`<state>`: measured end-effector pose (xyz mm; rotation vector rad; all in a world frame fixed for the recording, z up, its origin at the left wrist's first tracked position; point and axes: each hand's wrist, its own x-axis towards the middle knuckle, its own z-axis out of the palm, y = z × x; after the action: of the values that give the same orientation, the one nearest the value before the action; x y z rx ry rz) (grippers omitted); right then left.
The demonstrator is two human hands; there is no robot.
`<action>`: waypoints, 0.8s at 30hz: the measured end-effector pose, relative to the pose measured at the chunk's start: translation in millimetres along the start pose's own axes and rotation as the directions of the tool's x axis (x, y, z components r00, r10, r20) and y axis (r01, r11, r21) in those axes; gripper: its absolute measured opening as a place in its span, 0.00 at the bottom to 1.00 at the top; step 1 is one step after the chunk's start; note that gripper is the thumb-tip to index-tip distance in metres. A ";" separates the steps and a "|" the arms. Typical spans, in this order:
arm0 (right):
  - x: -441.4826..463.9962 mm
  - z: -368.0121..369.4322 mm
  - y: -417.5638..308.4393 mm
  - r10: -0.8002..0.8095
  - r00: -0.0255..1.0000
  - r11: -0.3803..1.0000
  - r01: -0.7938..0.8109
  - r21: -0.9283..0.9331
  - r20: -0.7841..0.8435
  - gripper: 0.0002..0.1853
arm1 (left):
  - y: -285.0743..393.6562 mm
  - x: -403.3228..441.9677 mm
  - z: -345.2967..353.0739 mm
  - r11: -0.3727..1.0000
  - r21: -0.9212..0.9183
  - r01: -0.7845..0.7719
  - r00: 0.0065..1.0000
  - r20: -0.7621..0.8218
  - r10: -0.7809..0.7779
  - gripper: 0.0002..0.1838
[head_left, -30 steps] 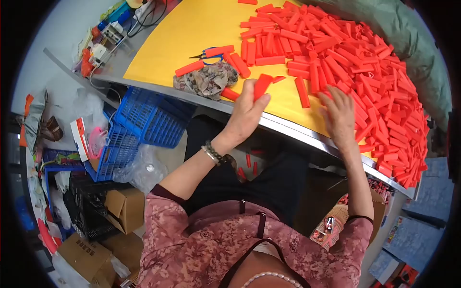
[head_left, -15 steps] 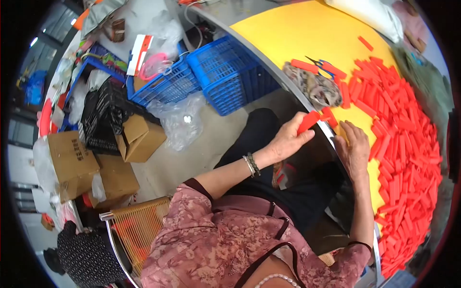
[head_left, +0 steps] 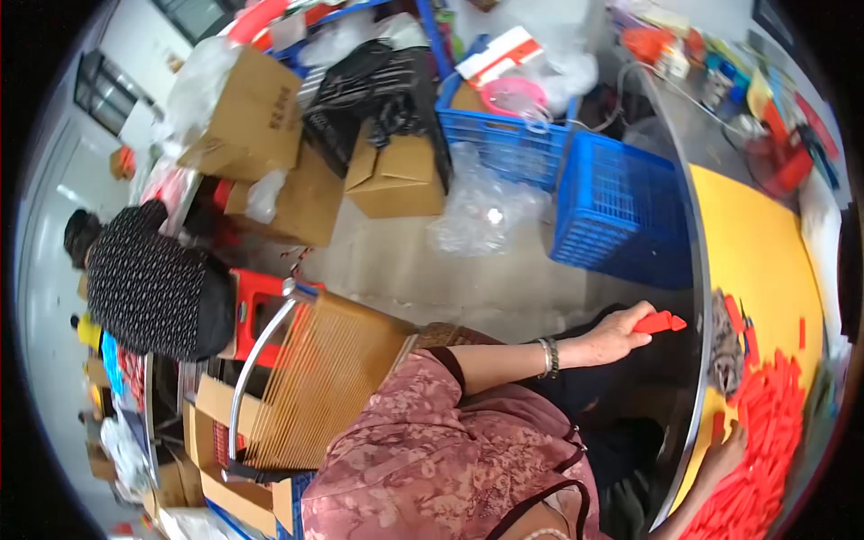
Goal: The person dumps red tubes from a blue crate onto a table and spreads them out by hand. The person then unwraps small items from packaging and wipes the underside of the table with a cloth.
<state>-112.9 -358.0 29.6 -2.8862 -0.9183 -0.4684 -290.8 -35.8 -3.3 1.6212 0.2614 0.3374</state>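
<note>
My left hand (head_left: 621, 338), with bracelets on its wrist, is closed around a red plastic piece (head_left: 659, 322) just off the table's edge. The piece is long and narrow, and an arrow-like tip sticks out to the right. Lower down, my right hand (head_left: 727, 454) is over the yellow tabletop beside a heap of red pieces (head_left: 760, 441). A darker red piece (head_left: 717, 426) shows between its thumb and fingers. A grey patterned cloth (head_left: 725, 346) lies near the table edge, with scissors (head_left: 747, 340) partly visible beside it.
The yellow-topped table (head_left: 756, 229) has a metal edge along my right side. Blue crates (head_left: 621, 207), a clear plastic bag (head_left: 490, 211) and cardboard boxes (head_left: 396, 175) stand on the floor ahead. A woven chair (head_left: 333, 378) is at the left, with another person (head_left: 148, 279) beyond it.
The view has swung left. My left hand has drawn its red piece away from the table edge and the other red piece. My right hand's fingers have closed near the heap.
</note>
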 end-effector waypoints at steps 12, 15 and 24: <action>68.9 -15.8 -280.6 -0.401 0.916 0.067 0.051 0.996 -0.020 0.24 | 30.0 -28.6 -54.5 0.981 -0.012 -0.192 0.946 -0.267 0.182 0.16; 72.4 -17.9 -297.6 -0.370 0.929 0.016 -0.012 1.000 0.018 0.22 | 27.5 -34.6 -64.4 0.977 -0.035 -0.210 0.938 -0.287 0.192 0.15; 95.6 1.9 -334.1 -0.423 0.901 -0.018 -0.117 0.993 0.099 0.18 | 1.2 -36.3 -97.6 0.979 -0.161 -0.122 0.924 -0.379 0.052 0.12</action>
<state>-230.5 -31.7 51.1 -1.3888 -0.9756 0.6546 -360.7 41.3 1.6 1.3818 0.4348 0.7221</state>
